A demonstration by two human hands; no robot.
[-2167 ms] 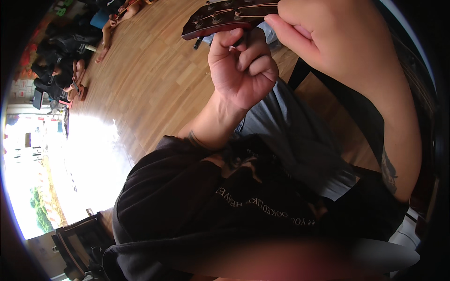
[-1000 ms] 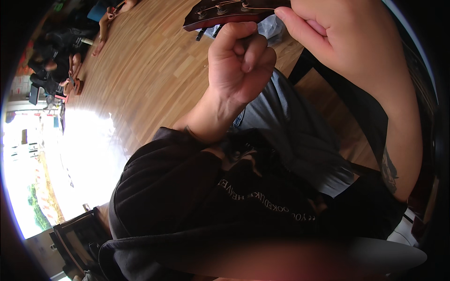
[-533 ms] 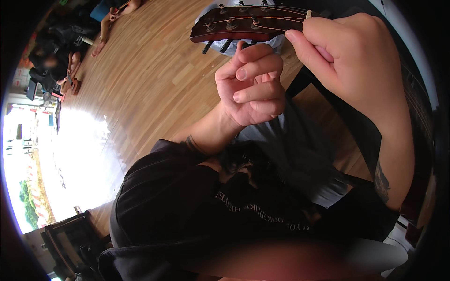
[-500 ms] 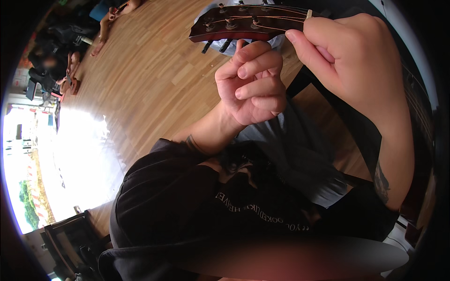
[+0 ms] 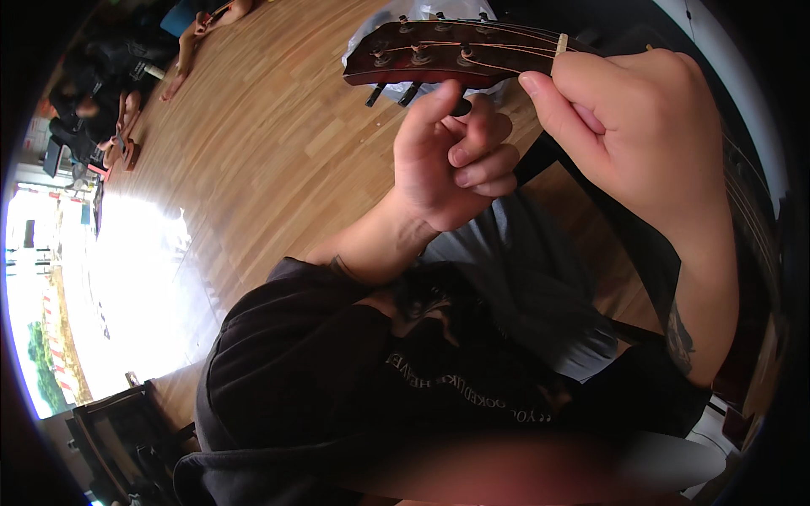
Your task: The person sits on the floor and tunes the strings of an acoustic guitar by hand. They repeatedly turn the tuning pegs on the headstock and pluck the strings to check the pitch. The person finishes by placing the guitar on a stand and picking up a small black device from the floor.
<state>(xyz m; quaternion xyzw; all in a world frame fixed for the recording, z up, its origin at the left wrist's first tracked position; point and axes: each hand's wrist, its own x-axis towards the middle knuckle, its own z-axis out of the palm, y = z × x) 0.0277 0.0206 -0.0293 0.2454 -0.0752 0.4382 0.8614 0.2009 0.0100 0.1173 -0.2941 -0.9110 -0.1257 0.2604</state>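
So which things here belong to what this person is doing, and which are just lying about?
In use:
guitar headstock
black tuning peg, at the left hand
string, running to the right hand

Just about:
crumpled clear plastic, beyond the headstock
black-framed object, lower left

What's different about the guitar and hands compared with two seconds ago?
The guitar headstock and right hand have moved down in the picture, bringing the pale nut into view. The left hand has turned, showing more of the black tuning key at its thumb. Both hands stay curled close to the headstock.
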